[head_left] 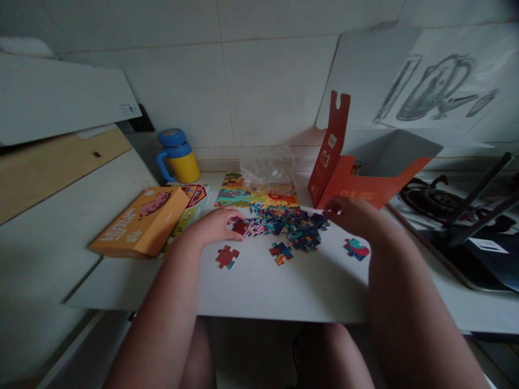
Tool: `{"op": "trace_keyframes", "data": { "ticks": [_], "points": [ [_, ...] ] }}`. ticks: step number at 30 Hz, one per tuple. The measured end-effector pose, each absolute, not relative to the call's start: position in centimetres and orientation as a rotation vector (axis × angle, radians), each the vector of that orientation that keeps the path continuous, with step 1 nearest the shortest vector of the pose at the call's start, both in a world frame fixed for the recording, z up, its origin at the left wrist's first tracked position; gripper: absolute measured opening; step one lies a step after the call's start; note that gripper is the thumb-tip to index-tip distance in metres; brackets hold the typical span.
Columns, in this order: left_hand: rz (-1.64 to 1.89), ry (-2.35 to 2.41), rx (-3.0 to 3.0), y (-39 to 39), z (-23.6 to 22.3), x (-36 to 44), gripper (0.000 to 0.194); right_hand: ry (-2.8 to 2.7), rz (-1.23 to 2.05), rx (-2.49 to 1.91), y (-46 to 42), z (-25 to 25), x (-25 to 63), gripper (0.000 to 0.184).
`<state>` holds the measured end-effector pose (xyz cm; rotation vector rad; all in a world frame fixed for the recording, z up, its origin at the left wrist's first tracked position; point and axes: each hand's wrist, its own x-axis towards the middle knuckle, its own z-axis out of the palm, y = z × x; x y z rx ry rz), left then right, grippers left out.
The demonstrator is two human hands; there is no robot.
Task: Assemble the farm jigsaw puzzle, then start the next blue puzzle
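A heap of colourful jigsaw pieces (284,219) lies on the white tabletop between my hands. My left hand (221,224) is at the heap's left edge, thumb and fingers closed around a reddish-brown puzzle piece (239,228). On the right side, my right hand (348,213) is curled with its fingertips together at the heap's edge; what they pinch, if anything, is hidden. Loose pieces lie nearer to me: a reddish-brown piece (227,257) at left, a dark blue and orange piece (281,252) in the middle, and a teal and red piece (356,249) below my right hand.
Behind the heap are a picture sheet (231,190) and a clear plastic bag (267,167). An orange box (138,221) and a blue-yellow mug (184,162) stand left. An opened red-orange carton (357,186) stands back right, beside a dark tray with black items (478,243).
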<state>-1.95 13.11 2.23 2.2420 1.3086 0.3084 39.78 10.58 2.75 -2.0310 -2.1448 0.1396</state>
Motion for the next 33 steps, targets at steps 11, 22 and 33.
{"op": "trace_keyframes", "data": {
  "ticks": [11, 22, 33],
  "points": [
    [0.798, 1.759, 1.977, 14.6, 2.0, -3.9, 0.053, -2.410, 0.222, -1.622, 10.7, 1.4, 32.8, 0.046],
    [0.502, 2.392, 1.860, 15.3, 1.3, -8.0, 0.034, -2.256, 0.338, -1.572, 11.1, 1.5, 34.0, 0.038],
    [0.775, 1.777, 2.162, 14.5, 2.1, -3.5, 0.026, -2.170, -0.038, -1.779, 11.7, 1.3, 33.1, 0.032]
  ]
}}
